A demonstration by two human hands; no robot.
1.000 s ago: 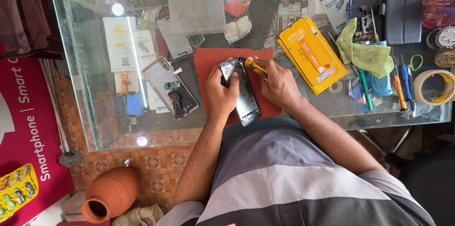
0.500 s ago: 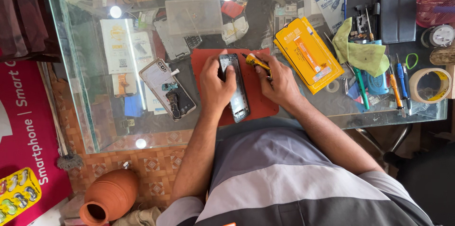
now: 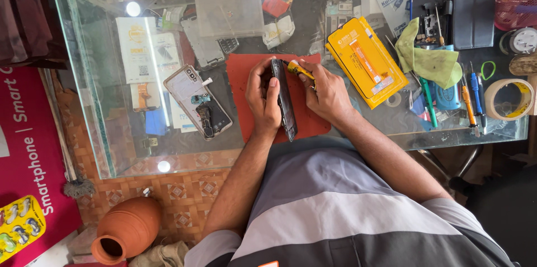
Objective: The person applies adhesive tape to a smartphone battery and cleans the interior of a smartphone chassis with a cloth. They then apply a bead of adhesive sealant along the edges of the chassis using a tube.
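The left hand grips the dark phone on edge over the red mat; at its 1 o'clock, the right hand pinches a yellow tool against the seam

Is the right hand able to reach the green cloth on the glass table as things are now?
Probably yes: the green cloth lies uncovered just beyond the right hand, but that hand holds a small yellow tool.
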